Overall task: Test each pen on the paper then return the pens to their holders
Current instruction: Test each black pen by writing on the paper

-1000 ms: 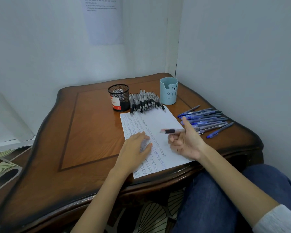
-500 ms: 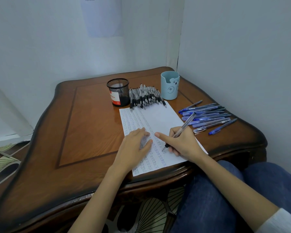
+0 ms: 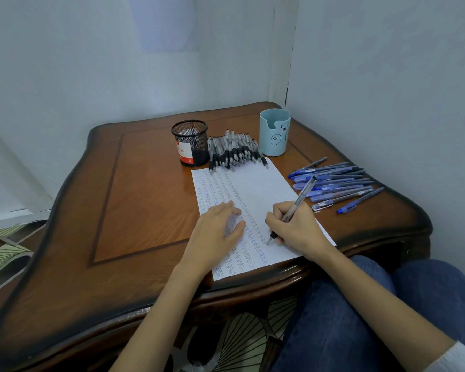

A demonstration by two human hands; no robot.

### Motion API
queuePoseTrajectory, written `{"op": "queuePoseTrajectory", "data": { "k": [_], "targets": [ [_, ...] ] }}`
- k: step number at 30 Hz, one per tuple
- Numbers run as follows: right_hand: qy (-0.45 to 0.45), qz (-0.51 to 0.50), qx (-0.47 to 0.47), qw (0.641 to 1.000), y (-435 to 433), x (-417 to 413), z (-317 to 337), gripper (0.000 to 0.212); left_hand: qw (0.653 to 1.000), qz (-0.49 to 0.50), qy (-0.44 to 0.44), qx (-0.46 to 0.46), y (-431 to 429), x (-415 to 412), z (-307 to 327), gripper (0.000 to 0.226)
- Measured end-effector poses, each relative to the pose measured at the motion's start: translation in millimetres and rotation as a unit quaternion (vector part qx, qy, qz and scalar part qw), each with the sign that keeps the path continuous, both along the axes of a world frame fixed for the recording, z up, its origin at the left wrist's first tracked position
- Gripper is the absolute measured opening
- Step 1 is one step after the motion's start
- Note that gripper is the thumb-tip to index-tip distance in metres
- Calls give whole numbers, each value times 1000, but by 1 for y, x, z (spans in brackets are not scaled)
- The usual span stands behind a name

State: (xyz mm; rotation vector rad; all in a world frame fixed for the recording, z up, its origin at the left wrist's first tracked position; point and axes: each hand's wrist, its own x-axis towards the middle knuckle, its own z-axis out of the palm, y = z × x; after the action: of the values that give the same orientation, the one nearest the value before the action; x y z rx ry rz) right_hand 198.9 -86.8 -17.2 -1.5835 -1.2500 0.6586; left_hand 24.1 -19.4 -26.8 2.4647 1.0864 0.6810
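Right hand (image 3: 298,229) grips the pen (image 3: 297,202) in a writing hold, tip now down on the paper (image 3: 258,189) near its front edge (raised a second ago), left hand (image 3: 215,232) still flat on the paper; mesh cup (image 3: 190,142) label reads "Pens", written rows illegible.

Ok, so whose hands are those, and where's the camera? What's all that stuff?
The camera sits on a person's head and looks down, so you see their own two bare hands. The left hand lies flat on the white sheet of paper. The right hand grips a clear pen with a black grip, tip on the paper. On the brown wooden table stand a black mesh cup and a pale blue bear cup. Between them lies a pile of black-grip pens; a row of blue pens lies to the right.
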Motion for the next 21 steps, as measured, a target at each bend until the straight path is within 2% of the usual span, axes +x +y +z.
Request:
{"op": "queuePoseTrajectory", "data": {
  "k": [21],
  "targets": [
    [-3, -8, 6, 1000, 2, 0, -1, 36, 1000, 0, 7, -5, -1, 0, 1, 36]
  ]
}}
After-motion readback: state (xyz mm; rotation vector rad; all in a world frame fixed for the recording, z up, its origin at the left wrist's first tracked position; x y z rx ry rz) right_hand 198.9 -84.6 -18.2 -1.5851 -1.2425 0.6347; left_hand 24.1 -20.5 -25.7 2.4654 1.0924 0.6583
